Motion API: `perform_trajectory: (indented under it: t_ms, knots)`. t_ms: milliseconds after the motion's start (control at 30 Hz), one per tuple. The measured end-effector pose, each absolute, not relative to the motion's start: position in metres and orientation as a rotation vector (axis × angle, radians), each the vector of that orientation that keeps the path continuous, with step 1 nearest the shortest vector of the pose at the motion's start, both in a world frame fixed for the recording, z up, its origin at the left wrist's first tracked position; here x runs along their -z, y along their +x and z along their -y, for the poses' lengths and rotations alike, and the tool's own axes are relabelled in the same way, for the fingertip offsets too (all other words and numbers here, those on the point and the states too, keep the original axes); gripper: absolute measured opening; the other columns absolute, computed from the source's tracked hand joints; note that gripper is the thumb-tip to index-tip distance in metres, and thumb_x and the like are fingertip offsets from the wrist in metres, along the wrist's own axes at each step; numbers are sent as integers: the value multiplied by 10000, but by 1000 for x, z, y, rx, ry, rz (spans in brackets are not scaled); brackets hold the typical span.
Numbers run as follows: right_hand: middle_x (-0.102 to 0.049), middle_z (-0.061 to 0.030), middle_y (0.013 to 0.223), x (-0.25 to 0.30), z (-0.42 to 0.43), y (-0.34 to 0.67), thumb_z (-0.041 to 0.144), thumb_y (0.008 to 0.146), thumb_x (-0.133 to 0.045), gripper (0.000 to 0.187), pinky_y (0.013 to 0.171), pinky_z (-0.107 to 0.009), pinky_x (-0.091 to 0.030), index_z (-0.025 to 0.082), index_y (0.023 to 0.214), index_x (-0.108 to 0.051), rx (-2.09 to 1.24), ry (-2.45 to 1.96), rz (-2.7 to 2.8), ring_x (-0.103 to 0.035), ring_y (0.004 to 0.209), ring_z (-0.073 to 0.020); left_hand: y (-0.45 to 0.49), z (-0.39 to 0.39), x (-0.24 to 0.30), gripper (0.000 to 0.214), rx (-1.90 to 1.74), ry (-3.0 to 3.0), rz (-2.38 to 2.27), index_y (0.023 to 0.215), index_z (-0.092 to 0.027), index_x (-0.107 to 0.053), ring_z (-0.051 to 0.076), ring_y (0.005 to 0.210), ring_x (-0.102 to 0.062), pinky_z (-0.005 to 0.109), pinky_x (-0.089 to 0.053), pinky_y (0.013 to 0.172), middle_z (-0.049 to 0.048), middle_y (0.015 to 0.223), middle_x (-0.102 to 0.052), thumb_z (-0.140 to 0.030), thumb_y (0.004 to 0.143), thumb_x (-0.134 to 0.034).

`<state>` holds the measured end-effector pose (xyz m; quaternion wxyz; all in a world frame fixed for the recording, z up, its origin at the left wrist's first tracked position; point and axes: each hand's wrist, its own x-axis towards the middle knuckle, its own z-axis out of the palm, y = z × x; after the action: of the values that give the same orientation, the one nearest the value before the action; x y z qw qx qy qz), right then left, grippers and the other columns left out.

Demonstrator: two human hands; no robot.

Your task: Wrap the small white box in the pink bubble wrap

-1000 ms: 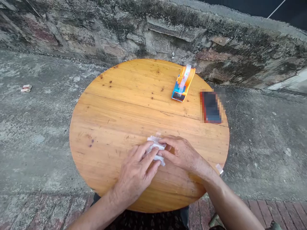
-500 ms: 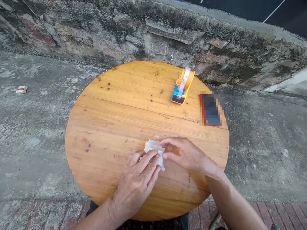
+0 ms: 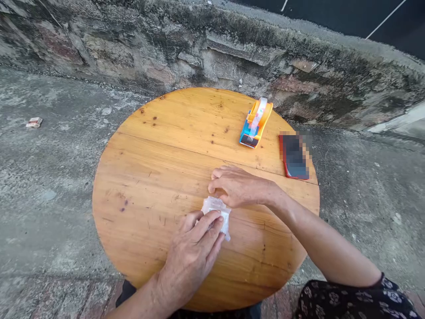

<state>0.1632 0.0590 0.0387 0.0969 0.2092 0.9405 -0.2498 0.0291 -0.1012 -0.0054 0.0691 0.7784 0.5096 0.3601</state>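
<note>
A small flat package point(image 3: 215, 204) wrapped in whitish plastic lies on the round wooden table, close to its near side. My left hand point(image 3: 195, 243) rests over the lower part of it, fingers closed together and pressing it down. Just beyond the package's far edge is my right hand point(image 3: 234, 186), its fingers bent inward and the thumb near the wrap. Whatever is between those fingertips, if anything, is hidden. Farther back on the table stands an orange and blue tape dispenser point(image 3: 255, 123) with a roll of clear tape.
A phone in a red case point(image 3: 295, 157), partly pixelated, lies at the right side of the wooden table point(image 3: 159, 164). Behind the table runs a rough stone wall point(image 3: 149, 53). A small crumpled pack point(image 3: 34, 122) is on the concrete ground at left.
My right hand has moved from the package's right side to its far edge, and its fingers have curled in. My left hand keeps its place on the package. The view has shifted slightly.
</note>
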Motion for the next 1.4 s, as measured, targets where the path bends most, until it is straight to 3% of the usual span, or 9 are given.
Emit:
perform_trajectory:
  t_ms: [167, 367, 567, 967, 1400]
  knots:
    - [-519, -37, 793, -41, -59, 158, 136, 714, -574, 57, 663, -296, -280, 177, 680, -554, 538, 611, -2741, -415, 727, -161, 29, 100, 5, 212, -1099, 2325, -1526, 1051, -114, -632, 212, 899, -532, 332, -510, 755, 78, 1071, -669, -78, 852, -566]
    - [-582, -15, 813, -46, -62, 168, 181, 728, -584, 82, 654, -267, -311, 184, 806, -558, 828, 670, -2698, -458, 726, -143, 28, 102, 4, 221, -1084, 2310, -1531, 1060, -110, -633, 206, 900, -524, 323, -513, 763, 72, 1071, -670, -73, 854, -564]
    - [-629, 10, 786, -37, -62, 177, 134, 764, -495, 102, 621, -247, -316, 188, 766, -582, 1018, 845, -2683, -495, 696, -112, 29, 103, 5, 216, -1075, 2310, -1538, 1064, -111, -632, 200, 917, -529, 316, -517, 787, 70, 1069, -671, -74, 865, -559]
    - [-588, 21, 708, -38, -57, 181, 94, 779, -471, 137, 611, -248, -293, 169, 721, -570, 1075, 927, -2791, -458, 645, -100, 32, 104, 5, 213, -1096, 2251, -1551, 1073, -152, -620, 171, 917, -568, 315, -511, 820, 47, 1084, -682, -81, 883, -558]
    - [-624, 17, 734, -48, -35, 185, 109, 812, -475, 170, 612, -235, -301, 169, 796, -633, 1218, 910, -2743, -488, 645, -98, 32, 110, 13, 300, -1111, 2246, -1570, 1150, -165, -581, 217, 968, -554, 389, -502, 811, 97, 1099, -623, -80, 862, -582]
